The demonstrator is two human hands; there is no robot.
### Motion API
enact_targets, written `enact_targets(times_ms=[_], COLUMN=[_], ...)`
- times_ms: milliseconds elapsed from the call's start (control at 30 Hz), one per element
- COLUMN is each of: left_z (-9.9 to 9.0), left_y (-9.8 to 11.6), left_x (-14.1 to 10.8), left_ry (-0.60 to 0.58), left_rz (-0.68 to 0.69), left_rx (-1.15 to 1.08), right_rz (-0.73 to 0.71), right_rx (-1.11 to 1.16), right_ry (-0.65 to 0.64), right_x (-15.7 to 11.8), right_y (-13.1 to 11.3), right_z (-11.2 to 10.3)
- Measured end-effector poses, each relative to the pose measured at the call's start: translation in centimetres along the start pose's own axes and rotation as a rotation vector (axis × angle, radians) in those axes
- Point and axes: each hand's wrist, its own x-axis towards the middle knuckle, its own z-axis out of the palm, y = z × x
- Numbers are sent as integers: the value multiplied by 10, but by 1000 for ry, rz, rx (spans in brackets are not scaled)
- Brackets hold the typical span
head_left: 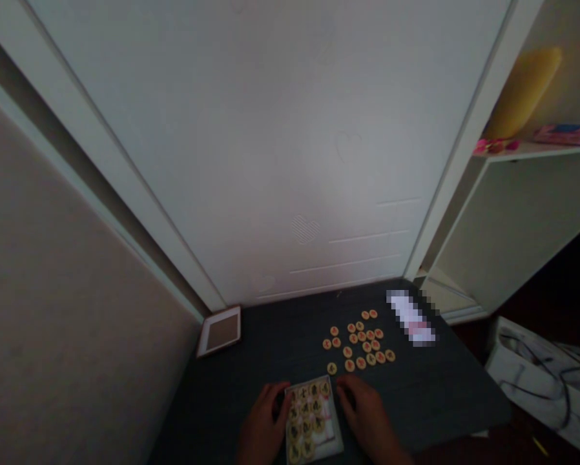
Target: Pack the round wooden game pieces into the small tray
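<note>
A clear, shallow plastic box [337, 431] lies at the front of the dark table. Inside are rows of round xiangqi pieces [305, 409] with dark characters, and a bare gap shows at its right side. My left hand [265, 423] is at the box's left edge, thumb against the rim and fingers curled round the side. Close to the right edge rests my right hand [367, 413], fingers loosely bent, with nothing visible in it. Just beyond the box are loose xiangqi pieces [361, 363], many with red characters, scattered flat. A single piece [332, 368] lies nearest the box's far edge.
A framed rectangular object [221, 331] leans at the table's back left corner. A blurred pale strip [410, 316] lies at the back right. White panels [290, 161] rise behind the dark table [270, 349]. A white box with cables [546, 387] stands on the right.
</note>
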Motion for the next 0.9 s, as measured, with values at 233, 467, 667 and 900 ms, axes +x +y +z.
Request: enact_targets(times_ms=[233, 467, 667, 900], left_z=[0, -4, -3, 2], left_y=[-1, 6, 9, 3], left_x=[3, -5, -6, 4], left_ry=[2, -18, -25, -3], left_rz=[8, 20, 12, 0], left_rx=[-14, -16, -4, -26], right_rz=[-132, -148, -144, -151], right_rx=[-287, -469, -365, -118], right_ry=[-165, -219, -112, 17], right_x=[39, 47, 41, 31], right_y=[-4, 1, -1, -6], right_z=[-11, -6, -9, -14])
